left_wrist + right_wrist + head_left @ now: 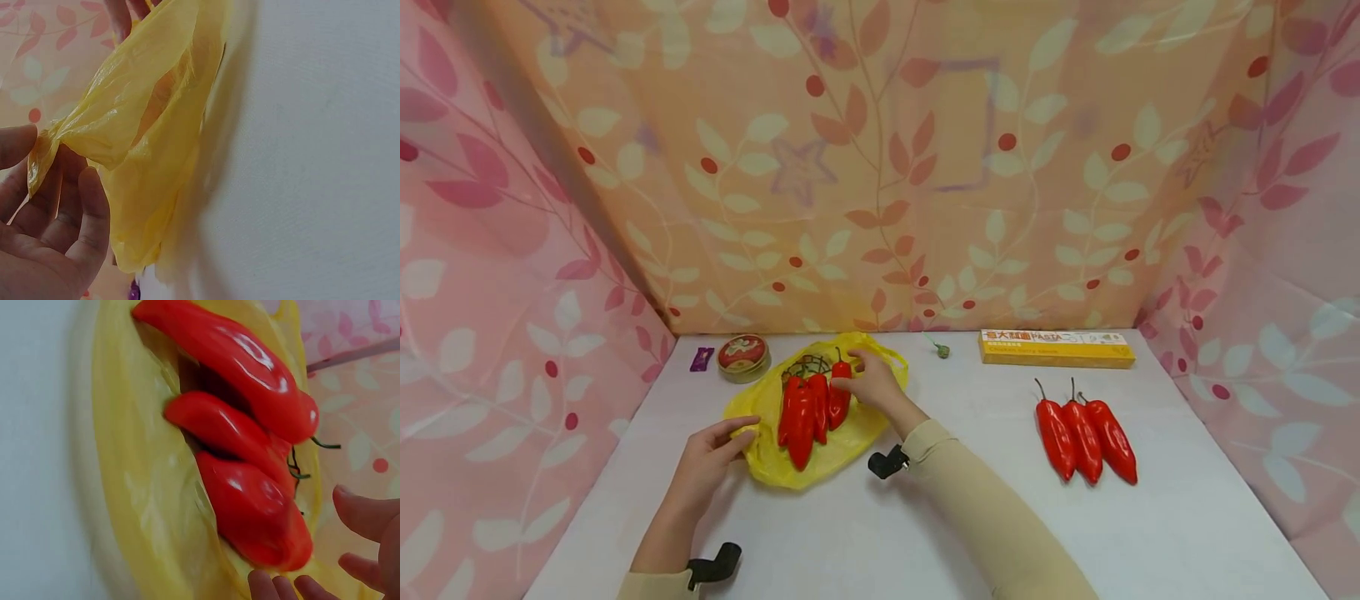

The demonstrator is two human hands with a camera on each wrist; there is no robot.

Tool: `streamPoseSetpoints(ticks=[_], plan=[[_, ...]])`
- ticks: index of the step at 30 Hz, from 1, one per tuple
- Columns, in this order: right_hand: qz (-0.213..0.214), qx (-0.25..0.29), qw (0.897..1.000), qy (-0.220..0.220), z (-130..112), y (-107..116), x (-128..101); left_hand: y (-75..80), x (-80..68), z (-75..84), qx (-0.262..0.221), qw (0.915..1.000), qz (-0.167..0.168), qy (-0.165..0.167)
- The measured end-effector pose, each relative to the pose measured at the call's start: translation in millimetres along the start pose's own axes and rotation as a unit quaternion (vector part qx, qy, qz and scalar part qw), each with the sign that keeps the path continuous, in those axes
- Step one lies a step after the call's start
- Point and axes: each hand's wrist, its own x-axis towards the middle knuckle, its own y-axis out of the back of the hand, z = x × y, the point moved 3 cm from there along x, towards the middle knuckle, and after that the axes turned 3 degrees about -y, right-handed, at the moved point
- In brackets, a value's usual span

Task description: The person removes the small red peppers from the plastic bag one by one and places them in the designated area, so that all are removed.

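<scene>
L hand [707, 454] pinches a bunched bit of the bag's [767, 462] edge, thumb vs. fingers. R hand [872, 379] is spread, thumb apart from fingers, just beside the peppers [801, 421]. Peppers lie at the bag's open mouth, L of centre on the table [1195, 533]; can't tell how far in. Prob. light, firm, a bit slick; best held mid-body, as stems [326, 445] look weak. Shape: glossy red, tapered. Bag: thin, crinkly yellow plastic, soft, may tear.
</scene>
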Motion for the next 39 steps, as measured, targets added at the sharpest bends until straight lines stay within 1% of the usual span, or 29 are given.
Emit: streamPoseSetpoints(ticks=[5, 13, 16, 19, 29, 32, 37, 39], plan=[[0.012, -0.031, 0.999, -0.008, -2, -14, 4, -1.7, 0.5, -1.5, -0.006, 1.0, -0.002, 0.004], [0.012, -0.085, 0.996, -0.024, -4, -19, 9, -1.6, 1.8, 1.0, -0.007, 1.0, -0.001, -0.003], [0.007, -0.091, 0.996, -0.026, -6, -19, 9, -2.1, 3.1, 1.6, -0.008, 1.0, -0.004, -0.002], [0.003, -0.081, 0.996, -0.025, -10, -16, 8, -3.0, 3.5, 2.6, -0.008, 0.9999, -0.007, 0.001], [-0.015, -0.035, 0.999, 0.017, -21, -4, -7, -2.4, 2.6, 5.4, -0.004, 1.0, -0.006, 0.001], [-0.019, -0.038, 0.999, 0.032, -23, 1, -15, -1.9, 2.2, 4.1, -0.002, 1.0, -0.006, 0.002], [-0.02, -0.068, 0.996, 0.06, -22, 12, -30, 0.4, 2.6, 2.6, 0.002, 1.0, -0.004, 0.004], [-0.017, -0.072, 0.995, 0.067, -21, 16, -35, 1.6, 3.2, 2.6, 0.002, 1.0, -0.005, 0.004]])
